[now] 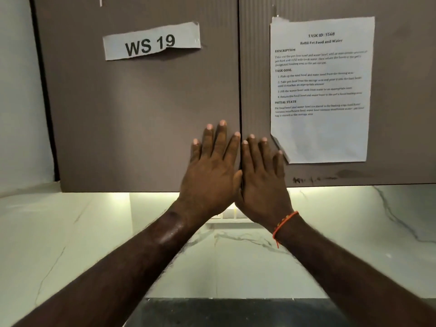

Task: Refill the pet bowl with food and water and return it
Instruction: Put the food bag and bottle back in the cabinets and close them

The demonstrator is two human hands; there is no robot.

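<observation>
No pet bowl, food or water shows in the head view. My left hand (210, 171) lies flat, fingers spread, against the lower part of the left brown cabinet door (132, 109). My right hand (262, 178) lies flat beside it on the right cabinet door (401, 90), thumbs touching at the seam between the doors. Both doors are closed. Neither hand holds anything. An orange thread band circles my right wrist.
A paper label reading "WS 19" (151, 42) is taped to the left door. A printed task sheet (320, 88) hangs on the right door. Below the cabinet runs a lit white marble backsplash (354, 244), a wall socket (232, 213) behind my hands, and a dark countertop edge (236, 312).
</observation>
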